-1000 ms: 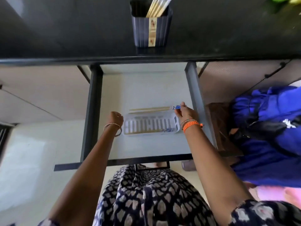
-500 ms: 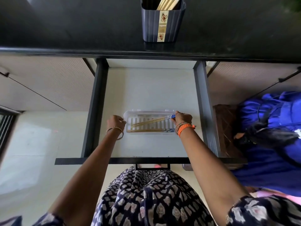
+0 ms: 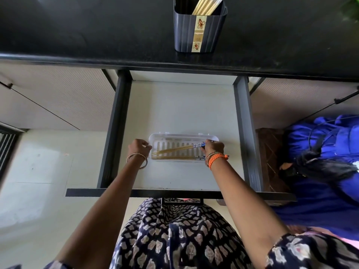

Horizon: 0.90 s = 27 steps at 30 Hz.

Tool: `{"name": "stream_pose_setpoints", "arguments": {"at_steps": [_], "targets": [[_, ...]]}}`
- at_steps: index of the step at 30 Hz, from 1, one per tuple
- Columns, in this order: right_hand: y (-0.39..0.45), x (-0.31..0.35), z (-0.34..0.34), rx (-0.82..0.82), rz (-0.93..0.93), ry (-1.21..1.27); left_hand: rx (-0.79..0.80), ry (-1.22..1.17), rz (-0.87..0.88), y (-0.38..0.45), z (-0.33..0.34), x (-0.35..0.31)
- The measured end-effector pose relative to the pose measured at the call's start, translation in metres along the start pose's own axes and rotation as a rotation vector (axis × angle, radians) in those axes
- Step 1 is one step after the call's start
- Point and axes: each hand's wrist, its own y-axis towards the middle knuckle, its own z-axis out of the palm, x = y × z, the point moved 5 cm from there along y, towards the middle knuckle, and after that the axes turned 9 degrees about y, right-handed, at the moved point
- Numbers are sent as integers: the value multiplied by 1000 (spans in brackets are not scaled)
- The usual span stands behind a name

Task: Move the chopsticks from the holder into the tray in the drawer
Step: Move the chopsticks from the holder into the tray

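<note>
A white slotted tray (image 3: pixel 174 137) lies in the open white drawer (image 3: pixel 182 105). My right hand (image 3: pixel 212 148) grips the blue patterned end of a pair of wooden chopsticks (image 3: pixel 174 149), which slant across the tray with their tips low at its left end. Another pair of chopsticks (image 3: pixel 174 158) lies flat along the tray's near edge. My left hand (image 3: pixel 138 147) holds the tray's left rim. A dark ribbed holder (image 3: pixel 186 33) with several chopsticks (image 3: pixel 206 5) stands on the black countertop above the drawer.
Dark drawer rails (image 3: pixel 111 133) run on both sides, and the dark drawer front (image 3: pixel 174 193) is at my waist. A blue bag (image 3: pixel 320 167) sits on the right beside a brown wooden piece (image 3: pixel 270 152). Cabinet doors (image 3: pixel 58 98) flank the drawer.
My right hand has brought the chopsticks from beyond the tray's far edge down into the tray, tips lowered to the left. My left hand stays at the tray's left end.
</note>
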Motion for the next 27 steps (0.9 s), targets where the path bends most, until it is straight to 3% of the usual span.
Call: {"name": "stream_pose_setpoints", "arguments": {"at_steps": [5,8,10,16,19,22,27], "targets": [[-6,4,2,182,-26,-262,6,5,5,1,2,1],[-7,7,1,187,22,-263,9,1,12,2,3,1],[-10,14,5,208,-43,-372,5,-7,11,2,3,1],[-32,21,18,253,-528,-1209,-4,-4,-1,1,3,1],[-34,16,25,289,-555,-1469,-2,-8,-9,1,4,1],[-40,16,40,371,-658,-1459,-11,0,-7,2,4,1],[-39,2,65,643,-753,-1381,-18,-3,-9,3,5,2]]}}
